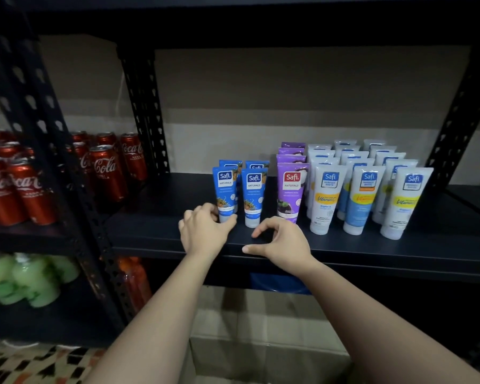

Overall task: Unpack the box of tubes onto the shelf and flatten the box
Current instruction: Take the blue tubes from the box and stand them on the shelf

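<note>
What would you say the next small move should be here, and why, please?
Probably release the front-left blue tube: the left hand grips its cap end, and it already stands upright on the shelf beside the other blue tubes. The right hand holds nothing, so it could reach down to the box below.

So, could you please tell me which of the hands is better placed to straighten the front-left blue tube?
Left. The left hand already grips the base of the front-left blue tube; the right hand holds nothing, nearer the purple tube.
</note>
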